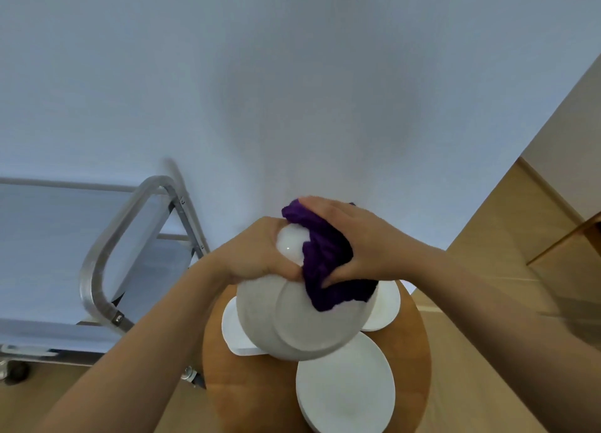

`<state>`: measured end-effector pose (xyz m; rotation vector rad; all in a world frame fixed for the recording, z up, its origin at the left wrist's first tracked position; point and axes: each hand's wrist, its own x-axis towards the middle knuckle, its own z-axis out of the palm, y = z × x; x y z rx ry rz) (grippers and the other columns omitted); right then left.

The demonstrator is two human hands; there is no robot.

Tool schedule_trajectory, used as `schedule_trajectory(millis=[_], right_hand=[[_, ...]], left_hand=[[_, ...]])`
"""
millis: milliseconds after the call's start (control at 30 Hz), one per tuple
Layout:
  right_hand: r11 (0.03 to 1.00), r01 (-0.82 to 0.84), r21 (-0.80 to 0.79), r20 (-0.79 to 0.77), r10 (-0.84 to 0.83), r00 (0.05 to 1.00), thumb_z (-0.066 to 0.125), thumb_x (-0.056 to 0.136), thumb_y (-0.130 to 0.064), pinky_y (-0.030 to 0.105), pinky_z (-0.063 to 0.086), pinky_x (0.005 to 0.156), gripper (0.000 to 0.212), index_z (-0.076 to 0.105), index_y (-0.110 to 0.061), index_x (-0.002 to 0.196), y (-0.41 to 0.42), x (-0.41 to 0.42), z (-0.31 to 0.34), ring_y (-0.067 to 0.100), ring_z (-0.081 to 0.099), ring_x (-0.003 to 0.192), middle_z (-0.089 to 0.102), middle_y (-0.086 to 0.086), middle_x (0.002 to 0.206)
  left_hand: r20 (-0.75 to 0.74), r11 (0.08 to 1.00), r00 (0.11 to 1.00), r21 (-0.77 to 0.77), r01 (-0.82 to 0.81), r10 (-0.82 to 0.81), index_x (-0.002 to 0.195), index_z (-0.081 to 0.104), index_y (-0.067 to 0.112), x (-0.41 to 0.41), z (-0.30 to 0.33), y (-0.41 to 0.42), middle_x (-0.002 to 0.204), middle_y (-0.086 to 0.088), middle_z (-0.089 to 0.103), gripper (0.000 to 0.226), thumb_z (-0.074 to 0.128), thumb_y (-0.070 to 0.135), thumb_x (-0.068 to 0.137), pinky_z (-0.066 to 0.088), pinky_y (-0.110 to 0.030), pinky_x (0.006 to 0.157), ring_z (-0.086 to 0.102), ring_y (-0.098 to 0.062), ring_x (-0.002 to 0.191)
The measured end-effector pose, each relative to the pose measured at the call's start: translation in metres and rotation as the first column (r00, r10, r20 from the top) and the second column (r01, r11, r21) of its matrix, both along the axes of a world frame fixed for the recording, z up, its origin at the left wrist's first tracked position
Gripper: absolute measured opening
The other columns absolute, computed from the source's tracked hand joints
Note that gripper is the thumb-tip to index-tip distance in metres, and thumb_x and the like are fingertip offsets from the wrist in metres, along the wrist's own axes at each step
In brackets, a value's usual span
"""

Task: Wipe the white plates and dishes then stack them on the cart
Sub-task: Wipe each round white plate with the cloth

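Metal cart [97, 254] at left of frame, shelves w/ no dishes showing. Round wooden table [413, 351] bottom center, carrying stacked white plates [344, 390] plus more at its far edge. Held plate [305, 322], underside up, center frame above table. Left hand [257, 254] fingers curled on its rim; right hand [361, 241] fingers clamped on purple cloth [328, 260], pressed to plate.
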<state>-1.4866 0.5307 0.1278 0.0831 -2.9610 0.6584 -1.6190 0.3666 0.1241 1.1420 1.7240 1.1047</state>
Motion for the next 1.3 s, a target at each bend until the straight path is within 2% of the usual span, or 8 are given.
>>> schedule_trajectory(millis=[200,367,567,767,867,1000,1133,1300], right_hand=[[0.885,0.150,-0.441,-0.072,-0.202,0.977,0.084,0.048,-0.051,0.003,0.044,0.076,0.091,0.028,-0.065,0.119,0.013,0.012,-0.003,-0.016,0.048,0.106,0.044,-0.044,0.114],[0.477,0.180,-0.860,-0.097,-0.499,0.861,0.084,0.046,-0.034,0.018,0.053,0.073,0.081,0.043,-0.039,0.115,0.014,0.025,-0.027,0.000,0.062,0.096,0.058,-0.013,0.110],[0.063,0.089,-0.994,0.010,-0.758,0.652,0.076,0.063,-0.026,0.025,0.054,0.074,0.061,0.047,-0.027,0.117,-0.020,0.012,-0.051,0.011,0.065,0.095,0.062,-0.002,0.109],[0.281,0.220,-0.934,0.040,-0.531,0.847,0.082,0.052,-0.030,0.024,0.054,0.070,0.065,0.055,-0.024,0.111,0.030,0.034,-0.022,0.014,0.068,0.090,0.069,-0.005,0.099],[0.346,0.280,-0.896,0.089,-0.477,0.874,0.080,0.059,-0.026,0.019,0.053,0.066,0.054,0.057,-0.027,0.107,0.038,0.034,-0.017,0.009,0.069,0.085,0.071,-0.013,0.090],[0.283,0.299,-0.911,0.093,-0.566,0.819,0.077,0.063,-0.028,0.023,0.053,0.071,0.050,0.059,-0.029,0.110,0.027,0.038,-0.026,0.008,0.068,0.090,0.070,-0.012,0.096],[0.214,0.351,-0.912,0.112,-0.692,0.713,0.075,0.074,-0.027,0.028,0.050,0.086,0.058,0.052,-0.024,0.127,-0.007,0.045,-0.048,0.012,0.062,0.104,0.064,-0.006,0.114],[0.032,0.464,-0.885,0.212,-0.860,0.464,0.054,0.092,-0.038,0.035,0.047,0.095,0.053,0.034,-0.028,0.141,-0.051,0.034,-0.066,0.019,0.053,0.115,0.054,-0.003,0.126]], left_hand=[[-0.157,0.985,0.979,0.133,-0.111,0.132,0.092,0.065,0.025,-0.001,0.006,-0.011,0.089,0.005,0.071,0.053,0.078,0.039,0.042,0.056,-0.024,0.065,0.068,-0.010,0.082],[0.234,0.853,0.916,0.343,-0.392,0.327,0.087,0.067,0.019,-0.006,0.008,-0.013,0.084,0.001,0.073,0.051,0.081,0.027,0.039,0.059,-0.035,0.064,0.070,-0.020,0.080],[0.527,0.641,0.701,0.334,-0.691,0.481,0.092,0.064,0.017,0.017,-0.003,0.014,0.082,0.005,0.074,0.043,0.081,0.008,0.053,0.057,-0.032,0.062,0.069,-0.021,0.082],[0.806,0.939,0.585,0.130,-0.318,0.086,0.110,0.069,0.012,0.000,-0.005,-0.004,0.105,-0.014,0.068,0.074,0.080,0.058,0.053,0.055,-0.035,0.072,0.065,-0.028,0.092],[0.832,0.974,0.551,0.063,-0.219,0.070,0.106,0.072,0.012,0.000,-0.014,-0.004,0.101,-0.014,0.071,0.069,0.091,0.042,0.046,0.058,-0.042,0.070,0.069,-0.031,0.087],[0.827,0.964,0.549,0.033,-0.265,0.122,0.116,0.063,0.015,0.005,-0.017,-0.001,0.102,-0.015,0.071,0.061,0.082,0.034,0.061,0.058,-0.046,0.068,0.069,-0.034,0.087],[0.777,0.934,0.579,-0.031,-0.356,0.247,0.128,0.054,0.018,0.011,-0.020,0.001,0.115,-0.014,0.066,0.063,0.071,0.040,0.072,0.047,-0.057,0.092,0.062,-0.037,0.105],[0.703,0.867,0.618,0.006,-0.499,0.351,0.102,0.060,0.023,0.051,-0.026,0.027,0.083,0.002,0.075,0.018,0.056,0.034,0.088,0.058,-0.037,0.066,0.071,-0.019,0.079]])
